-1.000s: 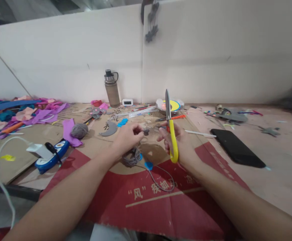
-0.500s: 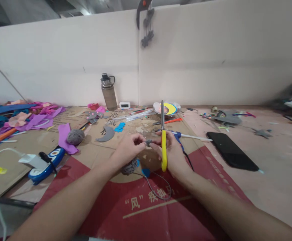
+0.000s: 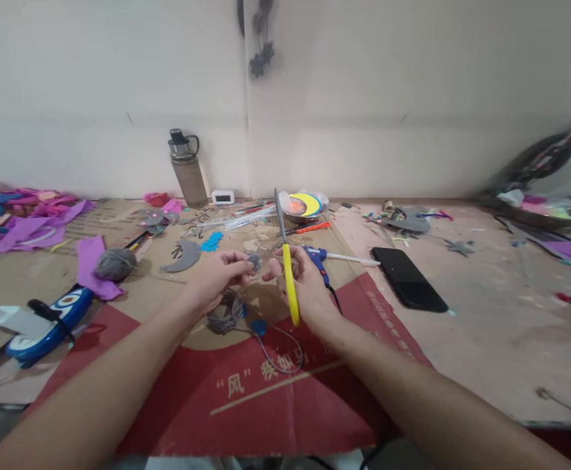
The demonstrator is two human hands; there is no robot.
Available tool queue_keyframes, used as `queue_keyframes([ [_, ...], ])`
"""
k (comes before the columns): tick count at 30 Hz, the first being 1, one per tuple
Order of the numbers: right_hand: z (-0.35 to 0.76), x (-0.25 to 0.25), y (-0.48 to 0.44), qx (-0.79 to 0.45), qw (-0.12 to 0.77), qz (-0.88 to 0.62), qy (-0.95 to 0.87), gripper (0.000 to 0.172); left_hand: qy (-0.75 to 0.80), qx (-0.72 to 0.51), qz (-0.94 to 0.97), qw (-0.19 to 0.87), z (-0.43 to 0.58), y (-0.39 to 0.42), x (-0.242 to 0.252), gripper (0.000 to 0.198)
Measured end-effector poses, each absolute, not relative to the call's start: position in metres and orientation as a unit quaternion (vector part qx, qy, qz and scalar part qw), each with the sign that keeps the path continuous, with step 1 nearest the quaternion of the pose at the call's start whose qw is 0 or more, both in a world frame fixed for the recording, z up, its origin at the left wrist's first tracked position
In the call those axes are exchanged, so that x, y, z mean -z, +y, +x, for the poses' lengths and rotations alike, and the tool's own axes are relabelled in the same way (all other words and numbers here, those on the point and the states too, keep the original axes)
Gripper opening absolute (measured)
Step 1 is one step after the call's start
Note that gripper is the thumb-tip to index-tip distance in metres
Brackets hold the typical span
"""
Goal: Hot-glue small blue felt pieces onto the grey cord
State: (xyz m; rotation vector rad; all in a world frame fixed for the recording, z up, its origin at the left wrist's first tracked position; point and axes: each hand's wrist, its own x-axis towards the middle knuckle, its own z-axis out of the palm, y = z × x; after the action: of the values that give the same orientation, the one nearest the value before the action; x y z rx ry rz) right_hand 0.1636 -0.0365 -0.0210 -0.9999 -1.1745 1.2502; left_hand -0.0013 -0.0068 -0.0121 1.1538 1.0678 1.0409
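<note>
A small grey felt piece is pinched between the thumb and fingers of my left hand. My right hand holds scissors with yellow handles, their blades pointing up and away. Its fingertips are a little apart from the grey piece. Below my left hand lies a loose bundle of grey yarn, with a strand looping right over the red print. Beside that bundle is a blue felt scrap. A grey crescent moon and a blue cut-out lie beyond my left hand.
A blue glue gun lies right of my right hand, near a black phone. Left are a grey yarn ball and a blue-white power strip. A bottle and bowl stand behind. Cardboard covers the table.
The view has swung right, shifting the scene leftward. My right fingertips have come away from the small grey piece, which stays in my left hand. The scissors remain in my right hand.
</note>
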Motion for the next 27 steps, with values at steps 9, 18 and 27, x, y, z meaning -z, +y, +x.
queue_keyframes([
  [9, 0.185, 0.013, -0.037, -0.389, 0.372, -0.450, -0.713, 0.034, 0.457, -0.518, 0.441, 0.573, -0.016, 0.004, -0.002, 0.022],
  [18, 0.193, 0.015, -0.032, -0.089, 0.278, -0.535, -0.793, 0.038, 0.448, -0.545, 0.423, 0.569, -0.027, 0.011, -0.002, 0.017],
  [27, 0.199, 0.022, -0.023, 0.027, 0.213, -0.554, -0.805, 0.040, 0.468, -0.517, 0.461, 0.548, -0.025, 0.006, -0.006, 0.025],
])
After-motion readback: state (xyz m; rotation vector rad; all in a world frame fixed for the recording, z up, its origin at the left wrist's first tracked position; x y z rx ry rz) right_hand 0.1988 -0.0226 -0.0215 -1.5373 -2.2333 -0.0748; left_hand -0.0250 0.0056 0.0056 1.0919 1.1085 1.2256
